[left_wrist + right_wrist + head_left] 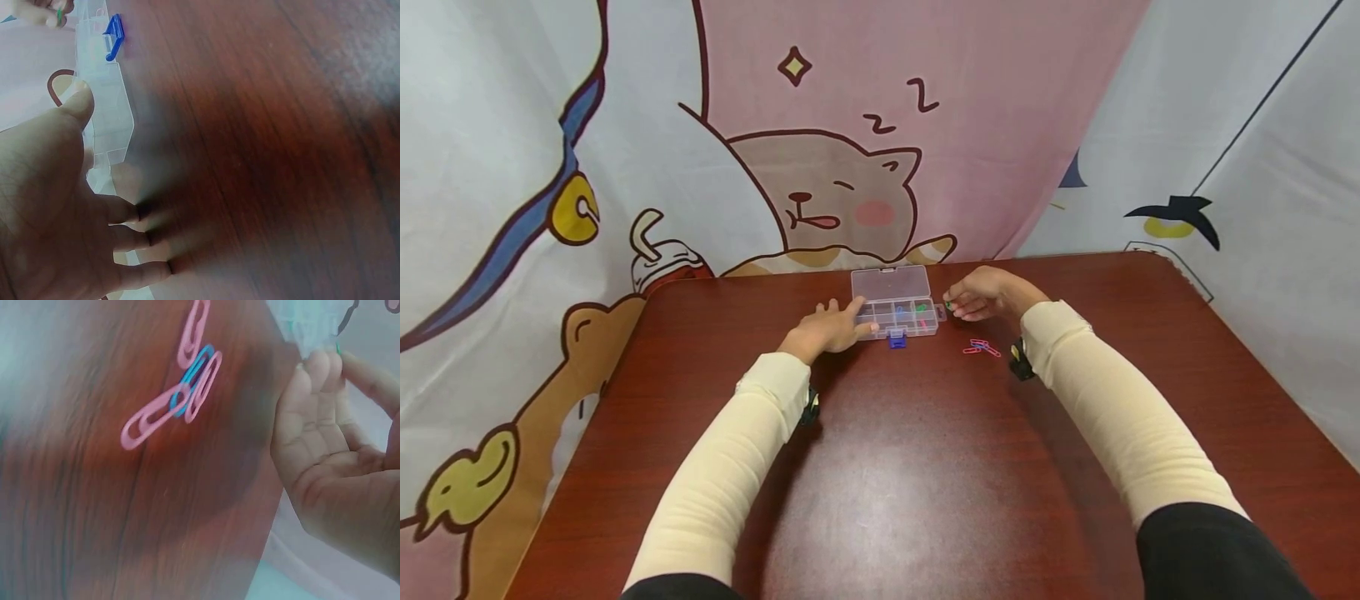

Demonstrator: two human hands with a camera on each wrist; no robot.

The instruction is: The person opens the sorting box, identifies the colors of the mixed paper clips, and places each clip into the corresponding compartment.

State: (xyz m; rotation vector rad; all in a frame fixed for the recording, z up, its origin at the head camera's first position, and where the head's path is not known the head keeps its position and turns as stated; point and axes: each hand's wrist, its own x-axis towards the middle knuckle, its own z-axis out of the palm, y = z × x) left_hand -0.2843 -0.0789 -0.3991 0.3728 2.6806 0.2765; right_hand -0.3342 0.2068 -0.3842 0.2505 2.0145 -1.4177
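Observation:
At the far side of the table stands a clear compartment box (pixel 887 315) with its lid (pixel 891 283) raised toward the wall. A blue clip, a green paper clip (pixel 921 308) and a pink paper clip (pixel 923 323) lie in separate compartments. My left hand (pixel 829 325) touches the box's left end, its fingers spread and the thumb along the near side. Just past the right end, my right hand (pixel 988 293) pinches a small green paper clip (pixel 338 348) between thumb and fingertips; most of the clip is hidden.
Several loose paper clips (pixel 981 347), pink and blue, lie in a small heap on the brown table (pixel 880 467), nearer than the right hand. A blue latch (pixel 897 340) sticks out from the box's front. Behind the table hangs a patterned cloth (pixel 1000 100).

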